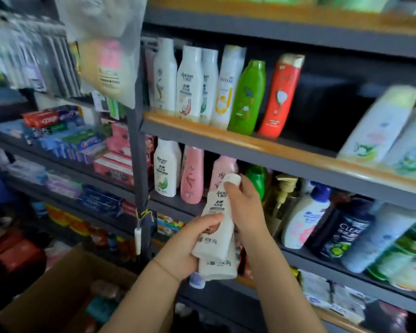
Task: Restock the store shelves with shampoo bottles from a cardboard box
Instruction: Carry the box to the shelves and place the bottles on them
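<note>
The person stands before the shelves with two white bottles in hand, and the step in hand looks to be taking the front bottle (215, 227) away from the one behind it (220, 265) so it can go up beside its matches. To do that well, the right hand (244, 205) should keep a firm hold near the cap while the left hand (190, 246) loosens only enough to let one bottle slide free, so the second is not dropped toward the cardboard box (58, 292) below. The bottle should then go in upright, label outward, next to the white bottles of the same brand on the upper shelf (226, 134) or the one on the middle shelf (175, 200), without knocking the pink bottle (192, 175) close behind the hands. As for pose, the left hand comes up from below with fingers curled round the lower bodies of both bottles, thumb across the front label. The right hand reaches in from the right, its fingers wrapped round the neck and its thumb lying up against the white cap (232, 180). Both forearms rise from the bottom of the view, and the bottles tilt slightly rightward, held in front of the middle shelf rather than on it.
</note>
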{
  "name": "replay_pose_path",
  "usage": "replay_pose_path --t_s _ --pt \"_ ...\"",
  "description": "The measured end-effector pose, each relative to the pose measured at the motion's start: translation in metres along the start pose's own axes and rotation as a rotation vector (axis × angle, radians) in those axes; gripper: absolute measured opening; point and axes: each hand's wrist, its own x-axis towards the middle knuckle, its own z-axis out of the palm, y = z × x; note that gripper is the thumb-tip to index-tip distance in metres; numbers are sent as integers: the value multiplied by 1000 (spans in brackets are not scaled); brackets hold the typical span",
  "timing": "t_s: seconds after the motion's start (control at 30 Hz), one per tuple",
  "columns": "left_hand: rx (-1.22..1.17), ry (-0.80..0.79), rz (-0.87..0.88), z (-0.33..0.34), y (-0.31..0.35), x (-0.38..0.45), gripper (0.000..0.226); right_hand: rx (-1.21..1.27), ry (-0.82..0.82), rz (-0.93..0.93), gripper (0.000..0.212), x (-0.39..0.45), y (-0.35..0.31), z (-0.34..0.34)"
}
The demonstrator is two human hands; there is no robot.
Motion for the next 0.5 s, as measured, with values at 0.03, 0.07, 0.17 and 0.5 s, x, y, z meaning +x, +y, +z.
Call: replay_pose_path --t_s 0.03,0.07,0.17,0.5 --pt "28 -5 18 3 5 0 31 -34 -12 -47 30 -2 -5 -4" --pt "52 -15 38 6 9 -1 36 -34 -40 -76 32 -4 -9 -5" --pt "100 -64 106 16 24 -7 29 50 -105 -113 30 -7 -23 -5" --pt "169 73 487 18 89 -10 34 100 -381 -141 41 -32 -51 16"
